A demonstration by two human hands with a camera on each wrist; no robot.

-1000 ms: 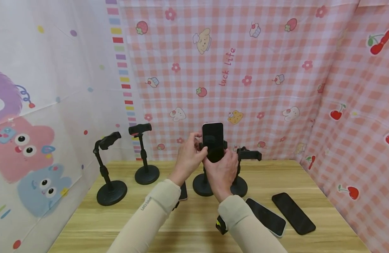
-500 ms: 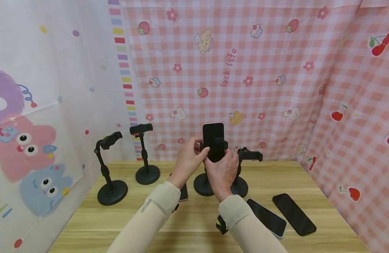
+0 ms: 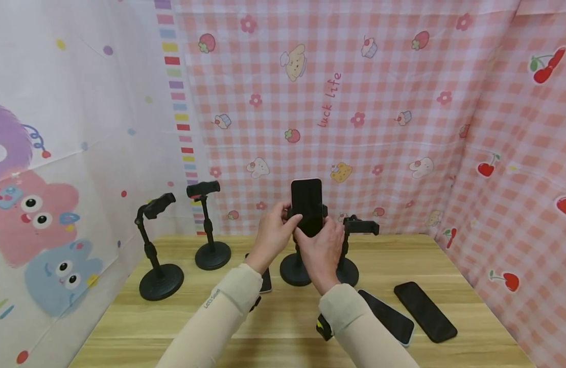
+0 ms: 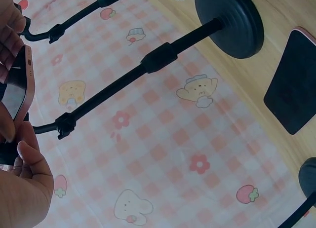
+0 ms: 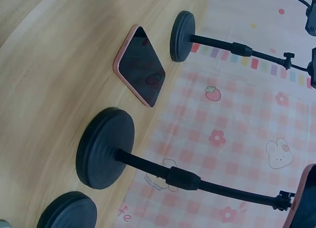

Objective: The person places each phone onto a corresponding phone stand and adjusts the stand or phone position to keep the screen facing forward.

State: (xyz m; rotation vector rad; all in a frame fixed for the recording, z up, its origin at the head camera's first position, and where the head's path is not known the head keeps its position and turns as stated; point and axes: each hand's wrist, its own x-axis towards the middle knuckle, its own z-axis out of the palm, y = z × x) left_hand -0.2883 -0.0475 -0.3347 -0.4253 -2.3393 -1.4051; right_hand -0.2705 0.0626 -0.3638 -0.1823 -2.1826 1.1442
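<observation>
A phone with a dark screen and pink edge stands upright at the clamp of a black phone stand. My left hand pinches its left side, thumb on the front, fingers behind. From below and the right, my right hand grips the phone's lower end with its thumb at the screen. The left wrist view shows the phone's pink edge among the fingers and the stand's pole running to its base. Only the phone's edge shows in the right wrist view; how the clamp meets its back is hidden.
Two more stands are at the left, and another stand is close behind my right hand. A pink-edged phone lies beside my left wrist. A white-edged phone and a black phone lie at the right.
Both hands keep their hold on the phone at the clamp, with barely any movement. The whole view shifts slightly as the head camera moves.
</observation>
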